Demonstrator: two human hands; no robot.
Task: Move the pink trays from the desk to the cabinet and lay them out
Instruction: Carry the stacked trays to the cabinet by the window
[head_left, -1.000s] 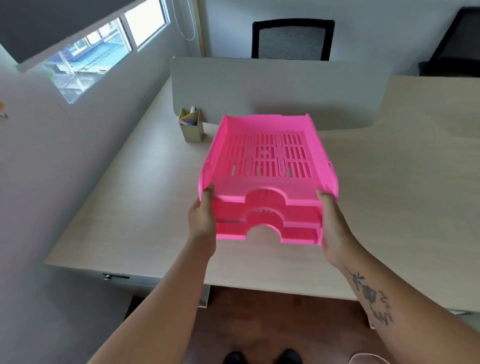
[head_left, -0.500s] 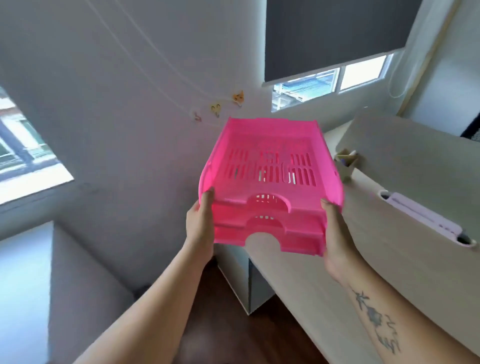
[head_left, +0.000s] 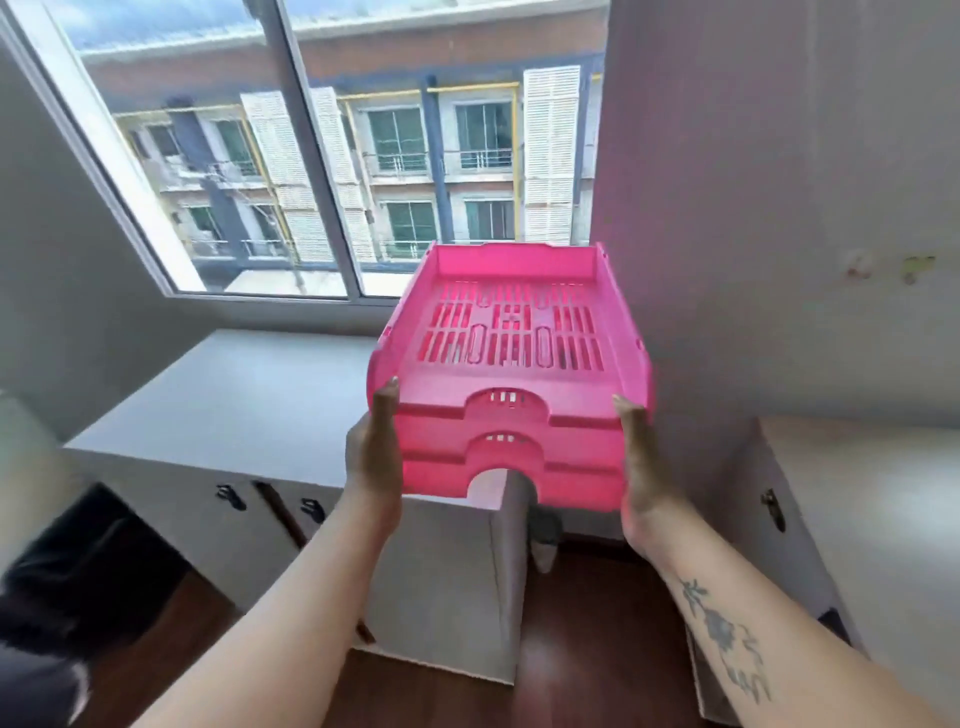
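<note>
Left hand (head_left: 375, 457) clamps the left side of the stack of pink trays (head_left: 511, 374), right hand (head_left: 640, 467) pressed flat against the right side. Three trays nested, carried level in mid-air, above the near right corner of the white cabinet (head_left: 249, 400) beneath the window (head_left: 332, 150). Dark wood floor (head_left: 587, 639) below.

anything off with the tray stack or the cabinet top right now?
Nothing stands out. The pink trays sit nested and level, clamped between the left hand and right hand. The cabinet top shows no spill or damage.
</note>
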